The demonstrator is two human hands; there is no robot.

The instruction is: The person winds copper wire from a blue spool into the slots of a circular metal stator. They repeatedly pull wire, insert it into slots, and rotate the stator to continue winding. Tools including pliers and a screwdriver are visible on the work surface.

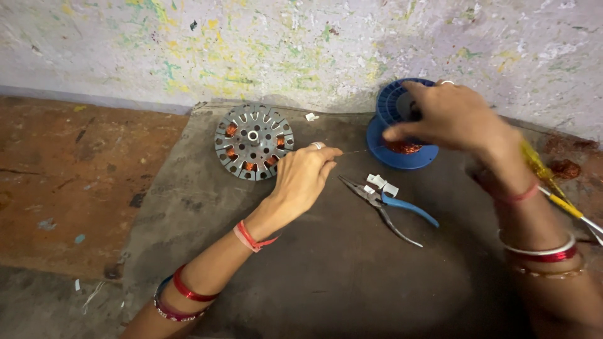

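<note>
Left hand (306, 172) pinched shut on thin copper wire (355, 151), near the slotted metal disc (254, 142). Right hand (449, 116) curled loosely over the blue plastic spool (394, 129). Best kept taut, unkinked. Pliers (383, 204) lying on the dark mat (326, 276).

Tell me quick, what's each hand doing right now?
Left hand: fingers pinched shut on a thin copper wire.
Right hand: resting on the blue spool, fingers loosely curled; a firm grip cannot be told.
</note>
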